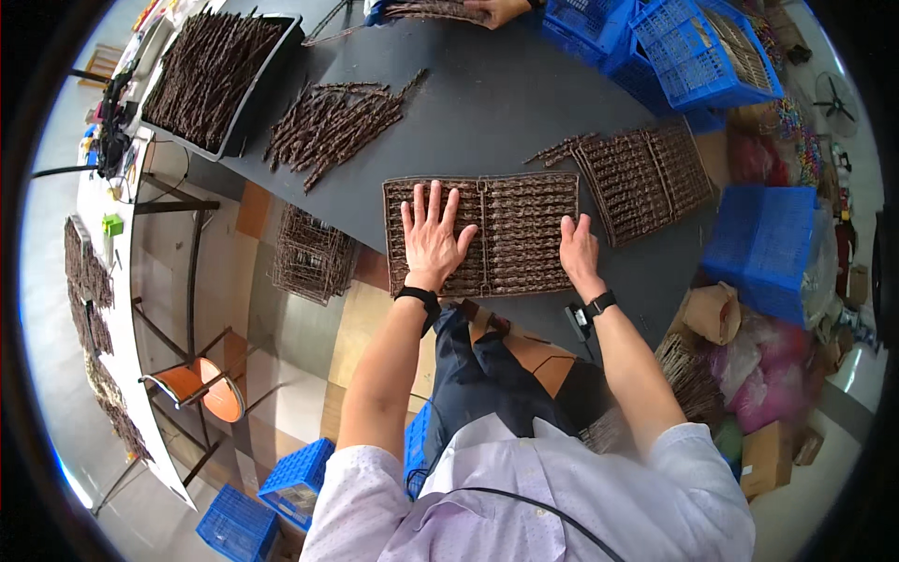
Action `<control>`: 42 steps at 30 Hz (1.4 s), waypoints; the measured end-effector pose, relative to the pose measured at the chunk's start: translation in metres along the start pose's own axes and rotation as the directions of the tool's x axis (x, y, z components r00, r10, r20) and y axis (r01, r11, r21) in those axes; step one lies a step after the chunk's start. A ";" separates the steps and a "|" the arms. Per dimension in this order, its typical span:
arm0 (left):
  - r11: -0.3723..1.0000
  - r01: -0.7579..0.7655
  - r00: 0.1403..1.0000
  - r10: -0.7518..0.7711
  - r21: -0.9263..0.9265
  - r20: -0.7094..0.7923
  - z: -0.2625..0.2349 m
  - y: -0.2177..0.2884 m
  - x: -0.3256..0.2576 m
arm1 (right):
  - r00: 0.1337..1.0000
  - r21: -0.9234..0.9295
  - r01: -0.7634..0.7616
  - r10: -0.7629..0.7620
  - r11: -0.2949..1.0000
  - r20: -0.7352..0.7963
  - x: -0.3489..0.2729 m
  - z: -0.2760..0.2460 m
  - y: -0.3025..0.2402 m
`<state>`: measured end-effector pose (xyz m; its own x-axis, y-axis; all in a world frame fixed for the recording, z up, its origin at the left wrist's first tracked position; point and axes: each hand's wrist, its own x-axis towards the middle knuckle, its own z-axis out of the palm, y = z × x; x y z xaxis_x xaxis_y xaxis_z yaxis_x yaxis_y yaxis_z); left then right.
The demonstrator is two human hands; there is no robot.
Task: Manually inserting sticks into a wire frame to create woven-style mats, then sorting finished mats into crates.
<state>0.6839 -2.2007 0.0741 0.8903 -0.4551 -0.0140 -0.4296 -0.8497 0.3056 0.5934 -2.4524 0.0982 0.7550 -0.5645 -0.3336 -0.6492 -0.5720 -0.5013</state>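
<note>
**Inspector:** Position of the hands?

**Assistant:** Both lie palm down on a brown mesh panel (482, 234) made of two wire grids side by side. The left hand (433, 236) rests flat on the left grid, fingers spread and pointing away from the person. The right hand (579, 245) rests on the right grid's right edge, near its lower corner.

**Inspector:** State of each grip?

**Assistant:** Neither closes on anything. The left is fully splayed, pressing on the mesh. The right is open too, fingers loosely extended on the panel. Each wrist carries a black band.

**Inspector:** Where does the panel sit?

**Assistant:** On the dark counter (506, 103), at its near edge, directly in front of the person.

**Inspector:** What else is on the counter?

**Assistant:** To the right, near the panel, lies a second panel (646, 178), turned at an angle. Beyond the left hand, well apart, is a loose heap of brown twisted sticks (332, 122). At the far left corner a black tray (211, 75) is filled with the same sticks.

**Inspector:** Anyone else present?

**Assistant:** Another person's hand (496, 9) shows at the far edge of the counter, on more brown material.

**Inspector:** Surroundings?

**Assistant:** Blue crates (698, 47) are at the far right and one blue crate (763, 244) is beside the counter on the right. Below the counter's left edge a bundle of mesh (314, 253) sits lower down. An orange stool (211, 389) stands on the floor to the left.
</note>
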 end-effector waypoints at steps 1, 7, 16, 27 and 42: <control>1.000 -0.016 1.000 0.016 -0.001 0.009 0.003 -0.002 0.000 | 0.996 -0.070 -0.092 0.094 0.993 0.015 0.006 0.001 -0.010; 1.000 0.008 1.000 -0.008 -0.010 0.004 0.002 -0.005 0.003 | 0.988 -0.126 0.118 -0.129 0.985 -0.084 0.079 0.022 -0.088; 0.995 0.088 0.995 -0.091 -0.052 -0.050 0.004 0.001 0.002 | 0.992 -0.234 0.027 -0.055 0.972 -0.115 -0.029 0.023 0.021; 0.996 0.078 0.993 -0.081 -0.037 -0.087 0.006 -0.002 0.001 | 0.975 -0.317 -0.028 -0.045 0.948 -0.220 -0.007 0.021 -0.006; 0.988 0.155 0.985 -0.157 -0.024 -0.066 -0.004 -0.006 -0.006 | 0.630 -0.458 0.776 -0.561 0.433 0.537 0.000 0.003 -0.054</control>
<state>0.6821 -2.1918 0.0758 0.9546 -0.2978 0.0016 -0.2824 -0.9033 0.3230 0.6287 -2.4201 0.1225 0.8891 0.2850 -0.3581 0.2626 -0.9585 -0.1107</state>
